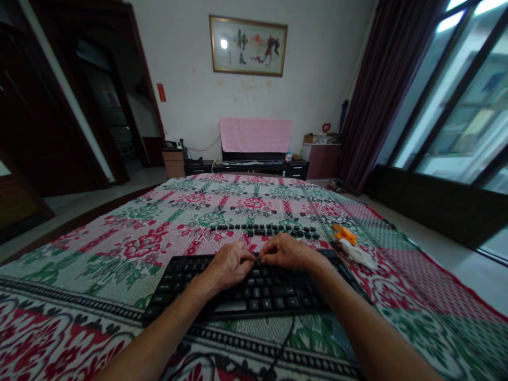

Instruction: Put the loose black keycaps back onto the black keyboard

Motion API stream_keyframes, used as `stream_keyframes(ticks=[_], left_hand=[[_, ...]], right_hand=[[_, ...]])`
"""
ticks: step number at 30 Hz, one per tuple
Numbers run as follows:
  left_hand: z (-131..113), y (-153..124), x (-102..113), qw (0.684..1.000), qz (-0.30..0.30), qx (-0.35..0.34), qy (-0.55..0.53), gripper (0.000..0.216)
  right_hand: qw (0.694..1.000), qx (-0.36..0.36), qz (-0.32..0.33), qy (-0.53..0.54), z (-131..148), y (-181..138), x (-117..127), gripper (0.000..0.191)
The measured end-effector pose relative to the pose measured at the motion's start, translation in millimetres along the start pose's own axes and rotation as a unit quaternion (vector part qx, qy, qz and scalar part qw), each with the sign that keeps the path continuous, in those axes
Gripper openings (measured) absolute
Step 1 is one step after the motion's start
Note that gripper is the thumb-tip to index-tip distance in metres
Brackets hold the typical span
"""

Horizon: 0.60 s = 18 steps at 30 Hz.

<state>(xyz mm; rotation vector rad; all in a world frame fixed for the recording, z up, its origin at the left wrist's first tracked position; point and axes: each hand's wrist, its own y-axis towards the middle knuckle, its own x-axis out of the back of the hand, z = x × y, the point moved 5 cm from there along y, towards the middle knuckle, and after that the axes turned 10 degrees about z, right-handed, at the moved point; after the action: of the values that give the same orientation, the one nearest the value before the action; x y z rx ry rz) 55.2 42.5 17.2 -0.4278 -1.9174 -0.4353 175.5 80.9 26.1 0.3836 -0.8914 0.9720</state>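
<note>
A black keyboard (257, 288) lies on a bed covered by a red, green and white flowered spread (130, 243). Both of my hands rest over its upper middle rows. My left hand (229, 264) has its fingers curled and pinched toward the keys. My right hand (286, 251) is curled the same way, fingertips meeting the left hand's at one spot on the keyboard. What the fingertips pinch is too small to see. Beyond the keyboard, loose black keycaps (264, 229) lie in two rows on the spread.
An orange-and-white cloth or tool (351, 243) lies right of the keyboard. The keyboard's cable (283, 344) trails toward me. Farther off stand a low cabinet with a pink-covered screen (256, 136), a framed picture (248, 45), curtains and a window at right.
</note>
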Motion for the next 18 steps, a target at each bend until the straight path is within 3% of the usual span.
stream_keyframes(ticks=[7, 18], left_hand=[[-1, 2, -3, 1.0, 0.001, 0.008, 0.018, 0.022], [-12, -4, -2, 0.991, -0.009, -0.041, 0.125, 0.024]], right_hand=[[1.0, -0.013, 0.002, -0.014, -2, 2, -2, 0.023], [0.999, -0.024, -0.003, -0.036, -6, 6, -5, 0.022]])
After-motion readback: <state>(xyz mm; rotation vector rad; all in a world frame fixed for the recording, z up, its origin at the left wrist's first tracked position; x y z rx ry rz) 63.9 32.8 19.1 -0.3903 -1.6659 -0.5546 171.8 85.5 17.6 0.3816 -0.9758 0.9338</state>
